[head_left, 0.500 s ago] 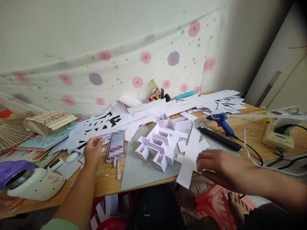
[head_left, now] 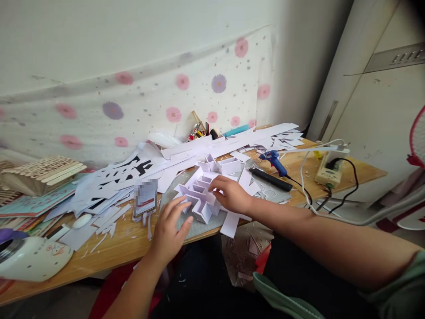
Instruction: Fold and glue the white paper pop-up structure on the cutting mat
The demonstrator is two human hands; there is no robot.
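Observation:
A white paper model [head_left: 203, 195] with several open box-like compartments sits on the grey cutting mat [head_left: 195, 229]. My left hand [head_left: 172, 226] is open at its near left side, thumb and fingers spread, fingertips close to the outer wall. Over the model's right side is my right hand [head_left: 232, 194], fingers bent downward and a gap showing by the thumb; whether the tips touch the paper is hidden. Partly beneath my right forearm, a flat cross-shaped white cutout [head_left: 229, 225] pokes past the table's front edge.
A blue glue gun [head_left: 275, 163] and a black bar-shaped object [head_left: 270, 179] lie to the right, near a power strip [head_left: 328, 170] with cables. Left are a phone [head_left: 145, 197], cut paper sheets [head_left: 109, 177], a white jar [head_left: 41, 259] and a stick-built model [head_left: 46, 173].
My right hand has moved left from the flat cutout to the compartment model. My left hand has come right to the model and spread its fingers. The view has turned right.

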